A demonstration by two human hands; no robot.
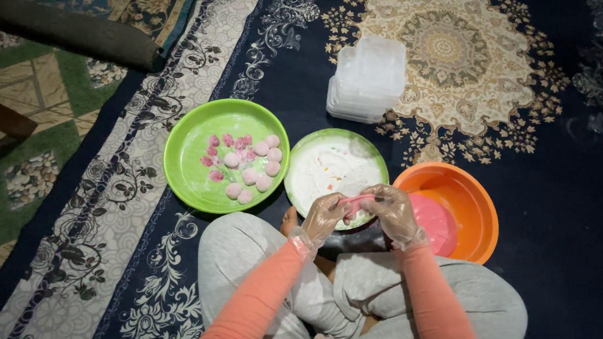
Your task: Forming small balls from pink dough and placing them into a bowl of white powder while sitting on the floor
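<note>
Dough: we see the pink dough piece stretched between both hands, right above the near rim of the floured green bowl.
Left hand: gloved fingers pinched shut on its left end.
Right hand: fingers curled, gripping its right end.
Beside the right fingers: orange bowl.

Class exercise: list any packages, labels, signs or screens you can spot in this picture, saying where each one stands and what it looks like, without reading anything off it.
Stack of plastic containers: on the carpet beyond the bowls, rounded-square, clear to whitish, apparently unlabelled.
No labels, signs or screens show anywhere else in the picture.
</note>
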